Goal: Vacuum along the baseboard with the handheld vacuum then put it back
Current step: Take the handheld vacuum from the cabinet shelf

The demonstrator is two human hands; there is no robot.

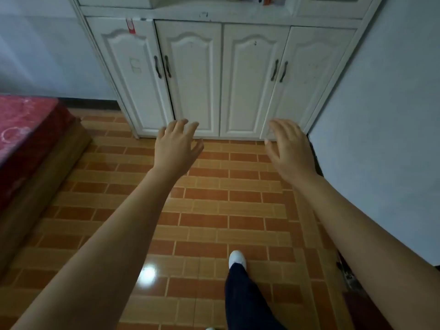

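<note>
Both my arms reach forward over the tiled floor toward a white cabinet (223, 77). My left hand (176, 144) is spread with relaxed fingers and holds nothing. My right hand (289, 145) is likewise loose and empty, palm down. No handheld vacuum shows in the head view. A dark baseboard (88, 102) runs along the foot of the back wall, left of the cabinet, and a dark strip (315, 160) follows the foot of the right wall.
The cabinet has four closed doors with dark handles (162, 66). A bed with a red cover (26, 129) stands at the left. My leg and white shoe (237, 258) are on the orange brick-pattern floor (214, 210). A pale wall (381, 139) closes the right side.
</note>
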